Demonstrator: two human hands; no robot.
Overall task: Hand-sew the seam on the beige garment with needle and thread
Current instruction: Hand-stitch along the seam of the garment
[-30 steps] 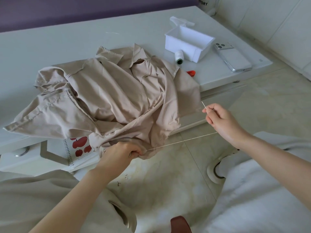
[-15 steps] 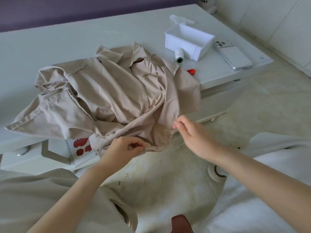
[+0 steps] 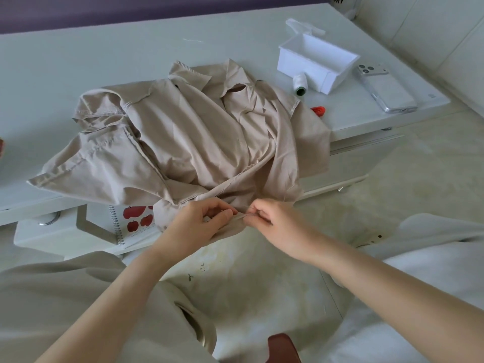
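The garment (image 3: 188, 142) lies heaped on the worktop (image 3: 78, 61), its hem hanging off the front edge. The left hand (image 3: 199, 226) grip pinches the hem; the right hand (image 3: 275, 221) grip pinches beside it, presumably on the needle. Stitching looks underway; the finished length is hidden.

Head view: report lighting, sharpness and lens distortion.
Head view: soft, even daylight, faint shadows under the beige garment; same view: table edges bow from the wide-angle lens; same view: left hand and right hand are sharp, the needle between them barely resolved.
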